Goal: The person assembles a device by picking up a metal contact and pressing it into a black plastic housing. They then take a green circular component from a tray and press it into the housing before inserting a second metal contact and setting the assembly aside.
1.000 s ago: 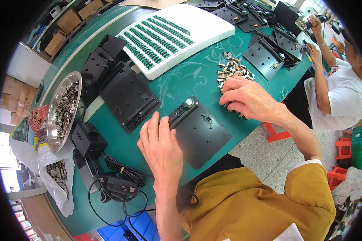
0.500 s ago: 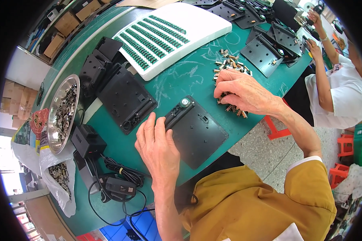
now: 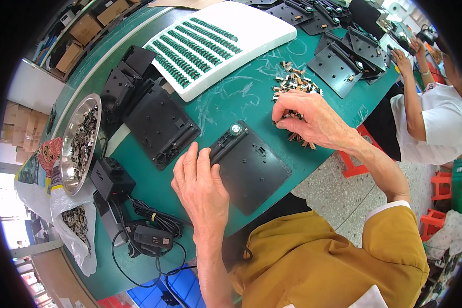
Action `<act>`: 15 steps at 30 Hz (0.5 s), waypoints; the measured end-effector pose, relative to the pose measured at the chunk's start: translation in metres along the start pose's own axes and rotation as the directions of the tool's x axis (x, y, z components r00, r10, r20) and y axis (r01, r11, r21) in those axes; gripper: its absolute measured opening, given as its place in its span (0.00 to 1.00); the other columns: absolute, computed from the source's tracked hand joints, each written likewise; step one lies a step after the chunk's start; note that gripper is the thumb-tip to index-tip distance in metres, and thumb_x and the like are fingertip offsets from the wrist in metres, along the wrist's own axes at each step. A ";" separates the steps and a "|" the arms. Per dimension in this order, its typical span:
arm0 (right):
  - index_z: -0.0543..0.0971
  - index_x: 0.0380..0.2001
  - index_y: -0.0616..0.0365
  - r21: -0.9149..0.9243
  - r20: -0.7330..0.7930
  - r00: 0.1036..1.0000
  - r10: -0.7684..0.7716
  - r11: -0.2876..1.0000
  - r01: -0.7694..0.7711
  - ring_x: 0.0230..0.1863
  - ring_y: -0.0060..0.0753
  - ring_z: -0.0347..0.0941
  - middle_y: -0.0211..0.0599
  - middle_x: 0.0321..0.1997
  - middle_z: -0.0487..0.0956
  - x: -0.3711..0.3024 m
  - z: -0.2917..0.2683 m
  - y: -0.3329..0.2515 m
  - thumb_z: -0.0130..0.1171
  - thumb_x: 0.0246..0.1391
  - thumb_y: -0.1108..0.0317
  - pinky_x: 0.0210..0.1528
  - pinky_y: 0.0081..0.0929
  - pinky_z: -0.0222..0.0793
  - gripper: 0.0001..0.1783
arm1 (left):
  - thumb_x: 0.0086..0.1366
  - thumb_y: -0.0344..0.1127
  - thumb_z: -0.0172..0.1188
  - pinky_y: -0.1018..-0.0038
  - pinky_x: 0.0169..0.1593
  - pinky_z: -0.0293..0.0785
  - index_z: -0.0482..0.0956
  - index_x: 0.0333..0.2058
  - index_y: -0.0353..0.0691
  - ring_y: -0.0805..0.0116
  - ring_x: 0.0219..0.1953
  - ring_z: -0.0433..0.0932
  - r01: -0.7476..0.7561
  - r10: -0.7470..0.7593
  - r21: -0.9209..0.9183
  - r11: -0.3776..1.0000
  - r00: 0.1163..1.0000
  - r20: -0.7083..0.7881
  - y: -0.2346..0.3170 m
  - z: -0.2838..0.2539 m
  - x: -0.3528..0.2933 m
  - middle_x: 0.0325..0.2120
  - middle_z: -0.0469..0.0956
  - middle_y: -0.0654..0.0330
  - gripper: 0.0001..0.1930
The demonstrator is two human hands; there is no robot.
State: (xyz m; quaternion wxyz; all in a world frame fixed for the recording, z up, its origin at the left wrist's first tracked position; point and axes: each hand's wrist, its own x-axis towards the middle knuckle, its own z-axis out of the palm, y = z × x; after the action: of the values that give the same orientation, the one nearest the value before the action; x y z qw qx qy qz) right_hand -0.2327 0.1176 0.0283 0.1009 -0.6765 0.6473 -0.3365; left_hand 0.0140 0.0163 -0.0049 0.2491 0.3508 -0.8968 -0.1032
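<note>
I press left hand [image 3: 200, 187] flat on stiff black plate [image 3: 251, 167] | right hand [image 3: 305, 118] pinches light small connectors [image 3: 295, 84], best held by sides.

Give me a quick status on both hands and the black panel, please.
Left hand flat on black panel. Right hand down in pile of small parts. Panel lies flat on green table, nothing on top of it.

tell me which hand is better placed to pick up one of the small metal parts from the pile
Right. The right hand already rests on the pile of small metal parts, its fingers curled over it. The left hand lies flat on the black plate, steadying it, away from the pile.
</note>
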 end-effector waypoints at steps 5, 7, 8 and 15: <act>0.77 0.35 0.65 0.265 0.059 0.964 0.261 0.927 -0.267 0.27 0.32 0.79 0.40 0.27 0.82 -0.001 -0.003 -0.022 0.59 0.53 0.81 0.31 0.29 0.74 0.06 | 0.62 0.28 0.63 0.58 0.59 0.65 0.77 0.52 0.35 0.53 0.60 0.69 0.007 -0.007 0.002 1.000 1.000 0.002 -0.001 0.001 -0.001 0.57 0.73 0.53 0.18; 0.79 0.36 0.64 0.267 0.058 0.965 0.256 0.927 -0.262 0.29 0.28 0.79 0.37 0.29 0.83 -0.004 0.002 -0.022 0.60 0.52 0.80 0.34 0.27 0.74 0.07 | 0.63 0.25 0.61 0.60 0.60 0.65 0.77 0.52 0.37 0.53 0.60 0.70 0.024 -0.024 -0.002 1.000 1.000 -0.009 0.001 0.000 0.000 0.57 0.74 0.54 0.17; 0.80 0.37 0.63 0.269 0.056 0.966 0.252 0.928 -0.257 0.32 0.25 0.79 0.34 0.30 0.83 -0.005 0.004 -0.022 0.62 0.52 0.79 0.37 0.25 0.75 0.08 | 0.63 0.25 0.61 0.60 0.60 0.65 0.77 0.52 0.37 0.53 0.60 0.70 0.027 -0.027 -0.001 1.000 1.000 -0.009 0.000 -0.001 0.000 0.57 0.74 0.54 0.17; 0.81 0.39 0.63 0.257 0.087 0.965 0.247 0.930 -0.261 0.34 0.25 0.80 0.35 0.33 0.84 -0.007 0.008 -0.032 0.61 0.52 0.80 0.38 0.24 0.75 0.10 | 0.62 0.28 0.63 0.59 0.58 0.66 0.77 0.51 0.35 0.54 0.60 0.69 0.003 -0.003 0.007 1.000 1.000 -0.003 0.000 0.000 0.000 0.57 0.74 0.53 0.18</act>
State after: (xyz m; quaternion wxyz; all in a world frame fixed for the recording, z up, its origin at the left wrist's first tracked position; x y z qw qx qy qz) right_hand -0.2012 0.1267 0.0379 0.2505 -0.5759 0.6754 -0.3865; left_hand 0.0137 0.0159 -0.0050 0.2490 0.3534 -0.8962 -0.0999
